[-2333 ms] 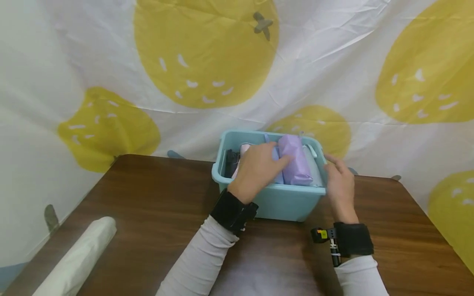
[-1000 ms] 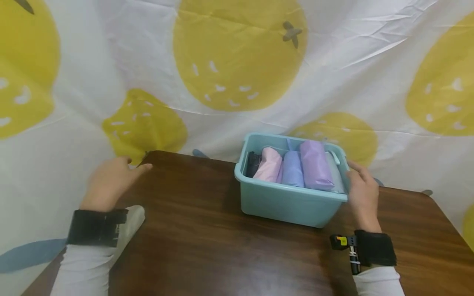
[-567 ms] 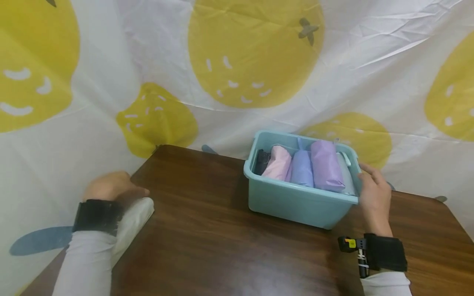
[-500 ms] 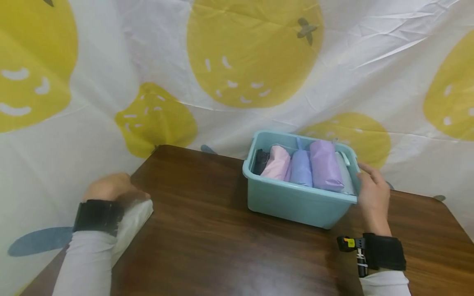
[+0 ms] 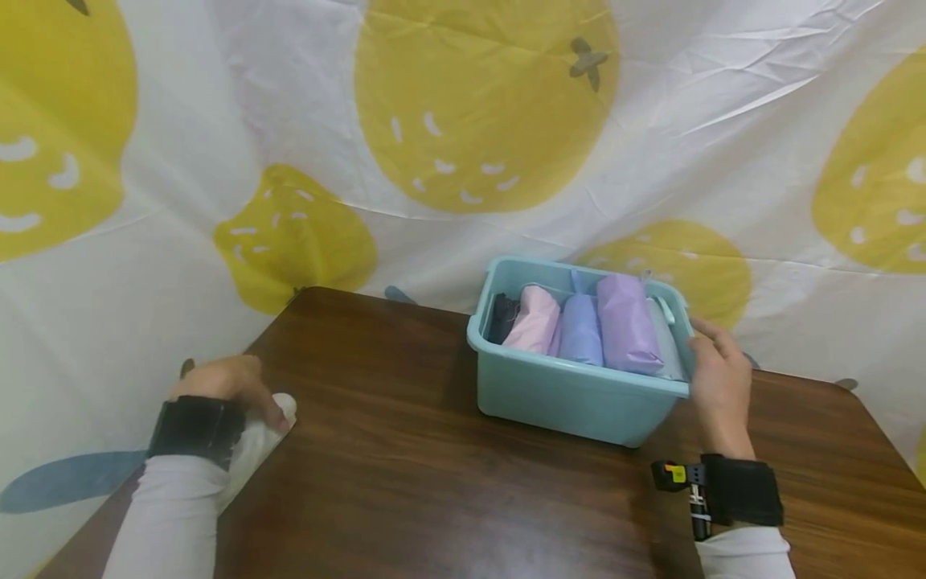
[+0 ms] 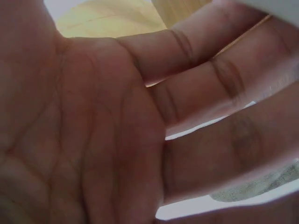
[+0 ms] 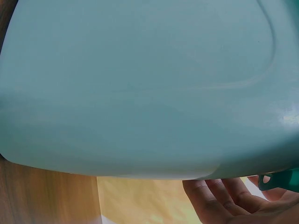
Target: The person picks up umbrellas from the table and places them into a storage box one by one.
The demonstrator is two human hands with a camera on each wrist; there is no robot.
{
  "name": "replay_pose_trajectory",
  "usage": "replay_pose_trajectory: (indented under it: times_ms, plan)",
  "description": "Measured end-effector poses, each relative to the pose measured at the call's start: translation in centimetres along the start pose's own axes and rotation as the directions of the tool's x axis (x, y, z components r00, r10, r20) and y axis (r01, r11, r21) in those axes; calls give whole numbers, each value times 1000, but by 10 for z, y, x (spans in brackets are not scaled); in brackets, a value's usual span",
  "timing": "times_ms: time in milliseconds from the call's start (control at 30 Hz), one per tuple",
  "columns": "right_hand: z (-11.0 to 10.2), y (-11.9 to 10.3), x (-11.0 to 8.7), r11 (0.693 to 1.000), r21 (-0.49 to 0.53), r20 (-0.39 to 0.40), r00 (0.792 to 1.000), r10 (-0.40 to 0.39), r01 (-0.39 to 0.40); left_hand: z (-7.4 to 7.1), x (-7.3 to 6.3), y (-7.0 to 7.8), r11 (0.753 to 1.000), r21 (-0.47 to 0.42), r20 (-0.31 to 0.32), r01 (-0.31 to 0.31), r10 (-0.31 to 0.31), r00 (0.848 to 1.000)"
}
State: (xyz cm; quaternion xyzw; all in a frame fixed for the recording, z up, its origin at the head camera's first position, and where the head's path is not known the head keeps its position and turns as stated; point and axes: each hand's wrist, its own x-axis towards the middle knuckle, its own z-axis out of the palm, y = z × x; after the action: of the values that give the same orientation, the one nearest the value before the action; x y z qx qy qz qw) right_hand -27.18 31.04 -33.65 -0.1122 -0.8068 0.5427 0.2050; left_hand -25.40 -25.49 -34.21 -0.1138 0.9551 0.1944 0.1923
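Note:
My left hand point(image 5: 226, 382) is at a long white roll point(image 5: 256, 446) on the left side of the table, its thumb on one side and fingers over the far side. The left wrist view shows the palm and long, slightly bent fingers point(image 6: 201, 93). My right hand point(image 5: 719, 378) holds the right end of a light blue plastic bin point(image 5: 557, 406) at the rim; in the right wrist view its fingertips point(image 7: 205, 196) go behind the bin wall. Inside the bin stand a pink bundle point(image 5: 534, 320), a blue one point(image 5: 581, 331), a purple one point(image 5: 629, 326) and a pale grey-green one point(image 5: 667, 338).
A dark item point(image 5: 504, 315) sits at the bin's left end. The brown wooden table point(image 5: 376, 450) runs beneath everything. Behind it hangs a white curtain point(image 5: 463, 233) printed with yellow fruit.
My left hand has left the bin's contents, moved left and come down onto the white roll, its thumb now lying on it. The right hand stays at the bin's right end.

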Motion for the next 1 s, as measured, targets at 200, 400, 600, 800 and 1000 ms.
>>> replay_pose_trajectory:
  times_ms: [200,400,600,800,1000]
  plan:
    - [-5,-1,-2,1000,-8,-16,1000,6,-6,-1,3,3,999,15,-21,-36,36,999]
    - [-6,0,-4,1000,-20,-27,1000,9,-9,-7,7,-1,986,52,-81,-157,161,984]
    - [-6,0,-4,1000,-11,-30,1000,4,-4,-9,22,5,953,69,-154,-295,302,941]
    - [-3,5,-7,1000,-17,-4,1000,-9,9,-12,28,18,909,81,-198,-409,416,887]
    - [-2,5,-9,999,-19,-10,1000,-27,27,-16,31,42,867,78,-302,-492,491,817]
